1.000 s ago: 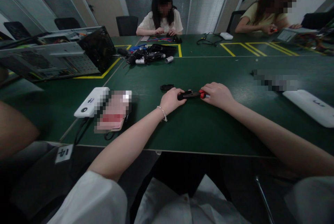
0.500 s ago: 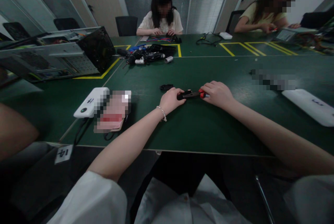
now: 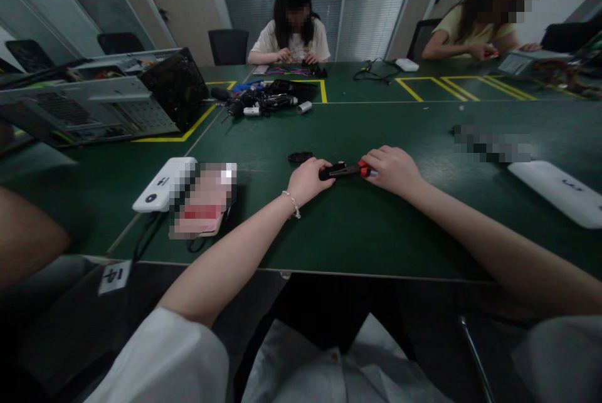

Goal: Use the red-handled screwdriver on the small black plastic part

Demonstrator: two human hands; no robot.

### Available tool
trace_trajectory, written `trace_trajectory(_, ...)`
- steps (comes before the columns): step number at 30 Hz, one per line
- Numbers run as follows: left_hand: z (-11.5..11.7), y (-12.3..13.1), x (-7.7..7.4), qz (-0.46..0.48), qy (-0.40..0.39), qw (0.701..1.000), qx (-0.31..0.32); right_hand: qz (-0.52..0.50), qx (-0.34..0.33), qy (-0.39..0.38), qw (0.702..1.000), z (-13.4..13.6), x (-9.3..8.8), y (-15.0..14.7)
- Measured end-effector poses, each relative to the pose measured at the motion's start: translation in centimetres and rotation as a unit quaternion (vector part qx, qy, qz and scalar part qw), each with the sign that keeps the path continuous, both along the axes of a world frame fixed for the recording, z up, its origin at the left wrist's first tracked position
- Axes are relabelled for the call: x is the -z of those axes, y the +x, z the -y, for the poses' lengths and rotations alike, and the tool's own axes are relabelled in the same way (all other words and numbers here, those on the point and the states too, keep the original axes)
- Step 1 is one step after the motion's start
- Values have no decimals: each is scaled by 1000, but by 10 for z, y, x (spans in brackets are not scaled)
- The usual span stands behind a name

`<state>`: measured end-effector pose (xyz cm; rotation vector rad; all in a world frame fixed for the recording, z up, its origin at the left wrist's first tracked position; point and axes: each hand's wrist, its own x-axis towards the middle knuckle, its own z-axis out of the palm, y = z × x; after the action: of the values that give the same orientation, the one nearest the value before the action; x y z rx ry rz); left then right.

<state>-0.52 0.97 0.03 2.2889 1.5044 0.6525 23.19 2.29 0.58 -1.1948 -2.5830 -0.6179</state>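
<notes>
My left hand [image 3: 308,180] rests on the green table [image 3: 357,227], its fingers curled round the left end of a small black part [image 3: 335,171]. My right hand [image 3: 391,169] is closed on the red-and-black handle of a screwdriver [image 3: 364,169], whose tip points left into that black part. Both hands sit at the middle of the table, a little apart. Just behind the left hand lies another small black piece [image 3: 300,157].
A white power bank [image 3: 157,185] and a blurred-out item lie to the left, a white device [image 3: 559,193] to the right. A pile of black tools [image 3: 263,101] and an open computer case [image 3: 94,105] stand further back. Two people work at the far side.
</notes>
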Motion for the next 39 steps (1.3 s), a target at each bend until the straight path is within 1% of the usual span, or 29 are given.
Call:
trace_trajectory(15, -2, 0, 2, -2, -1, 1000, 2, 3, -1, 21, 1000, -2, 4, 0)
trace_trajectory(22, -1, 0, 1, 0, 1, 1000, 1, 4, -12, 17, 1000, -4, 3, 2)
trace_trajectory(29, 0, 0, 0, 1, -4, 1000, 1, -8, -4, 7, 1000, -5, 6, 2)
trace_trajectory(39, -1, 0, 2, 3, -1, 1000, 4, 1, -8, 5, 1000, -4, 4, 1)
